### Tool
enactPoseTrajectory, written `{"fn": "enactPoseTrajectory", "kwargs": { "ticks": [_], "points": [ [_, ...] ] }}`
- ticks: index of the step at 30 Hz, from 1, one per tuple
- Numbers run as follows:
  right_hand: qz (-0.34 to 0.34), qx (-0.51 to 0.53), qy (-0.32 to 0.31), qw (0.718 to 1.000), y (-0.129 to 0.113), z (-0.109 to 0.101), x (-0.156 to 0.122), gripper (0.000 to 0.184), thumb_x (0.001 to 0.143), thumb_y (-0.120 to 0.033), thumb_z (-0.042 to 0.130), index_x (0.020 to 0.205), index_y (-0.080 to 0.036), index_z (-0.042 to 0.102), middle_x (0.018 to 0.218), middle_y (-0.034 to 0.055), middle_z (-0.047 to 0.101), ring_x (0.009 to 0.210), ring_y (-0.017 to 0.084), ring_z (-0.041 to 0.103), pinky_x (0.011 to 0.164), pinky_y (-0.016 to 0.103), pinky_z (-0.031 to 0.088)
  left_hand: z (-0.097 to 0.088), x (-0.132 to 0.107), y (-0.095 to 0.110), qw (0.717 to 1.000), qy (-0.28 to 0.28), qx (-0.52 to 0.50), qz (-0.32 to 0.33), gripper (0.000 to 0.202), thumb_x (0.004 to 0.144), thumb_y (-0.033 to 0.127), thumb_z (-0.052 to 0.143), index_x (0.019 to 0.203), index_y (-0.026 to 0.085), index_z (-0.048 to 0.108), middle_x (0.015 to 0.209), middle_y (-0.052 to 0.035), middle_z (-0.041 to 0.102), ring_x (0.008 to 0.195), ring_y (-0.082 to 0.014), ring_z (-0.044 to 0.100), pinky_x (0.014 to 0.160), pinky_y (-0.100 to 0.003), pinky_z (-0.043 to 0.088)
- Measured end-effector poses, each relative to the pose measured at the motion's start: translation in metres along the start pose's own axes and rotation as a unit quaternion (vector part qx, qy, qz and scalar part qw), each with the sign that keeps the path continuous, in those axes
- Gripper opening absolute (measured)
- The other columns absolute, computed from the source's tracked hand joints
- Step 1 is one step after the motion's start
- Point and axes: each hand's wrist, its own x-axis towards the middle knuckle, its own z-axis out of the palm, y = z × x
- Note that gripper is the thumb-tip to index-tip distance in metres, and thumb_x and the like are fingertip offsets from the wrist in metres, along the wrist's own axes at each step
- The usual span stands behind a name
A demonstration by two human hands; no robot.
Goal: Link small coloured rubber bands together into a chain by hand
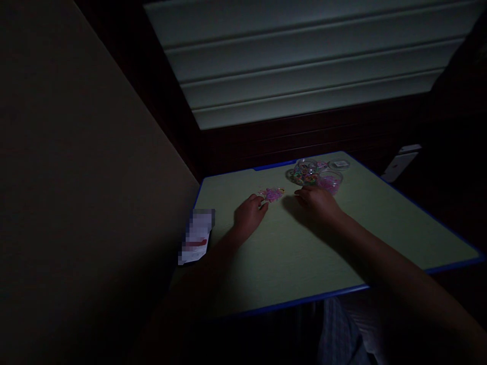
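My left hand (249,214) rests low over the table, its fingers closed in a pinch beside a small pile of pink and purple bits (273,194). The bits look like tiny elastic bands, too small to be sure. My right hand (316,201) is to the right of the pile, thumb and forefinger pressed together. Whatever either pinch holds is too small and dark to make out. Just behind my right hand stands a clear round tub (335,178) of pink pieces, partly covered by the hand. Beside it is another clear tub (304,172) with multicoloured pieces.
A clear lid (338,164) lies at the table's back right. The pale table (304,263) has a blue edge. A phone-like object with a blurred screen (198,235) lies at its left edge. A wall rises at left, and a slatted shutter (304,56) is behind. The room is dim.
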Motion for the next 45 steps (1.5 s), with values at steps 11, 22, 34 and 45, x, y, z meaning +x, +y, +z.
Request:
{"fn": "enactPoseTrajectory", "kwargs": {
  "ticks": [11,22,34,45],
  "points": [
    [0.013,0.001,0.009,1.0,0.004,0.002,0.001,0.036,0.09,-0.027,0.037,0.106,-0.015,0.066,0.097,0.0121,0.067,0.084,0.021,0.062,0.07,0.028,0.039,-0.001,0.018,0.01,1.0,0.018,-0.02,-0.008,0.024,0.088,0.034,0.047,0.1,0.022,0.062,0.095,-0.0034,0.062,0.083,-0.014,0.06,0.073,-0.024,0.044],
    [0.016,-0.021,0.002,1.0,0.007,0.0,0.001,0.034,0.09,-0.026,0.037,0.101,-0.016,0.067,0.091,0.009,0.067,0.079,0.019,0.06,0.065,0.028,0.034,0.003,0.01,0.011,0.999,0.002,-0.014,0.033,0.023,0.091,0.03,0.042,0.095,0.022,0.063,0.098,-0.0015,0.063,0.087,-0.0119,0.059,0.076,-0.021,0.043],
    [0.015,-0.024,-0.004,1.0,0.004,-0.003,0.001,0.035,0.091,-0.028,0.035,0.091,-0.015,0.068,0.086,0.0088,0.066,0.074,0.017,0.058,0.063,0.028,0.031,0.002,0.01,0.014,1.0,0.014,-0.013,0.024,0.023,0.092,0.029,0.039,0.096,0.022,0.06,0.099,-0.0023,0.061,0.085,-0.0122,0.059,0.077,-0.022,0.043],
    [-0.001,-0.023,0.006,1.0,0.005,-0.003,0.0,0.034,0.091,-0.027,0.036,0.085,-0.014,0.067,0.08,0.0081,0.064,0.071,0.016,0.057,0.062,0.028,0.031,-0.001,0.009,0.017,1.0,-0.002,0.01,0.029,0.028,0.094,0.03,0.033,0.1,0.022,0.059,0.102,-0.0028,0.06,0.091,-0.0127,0.059,0.081,-0.022,0.043]
  ]
}}
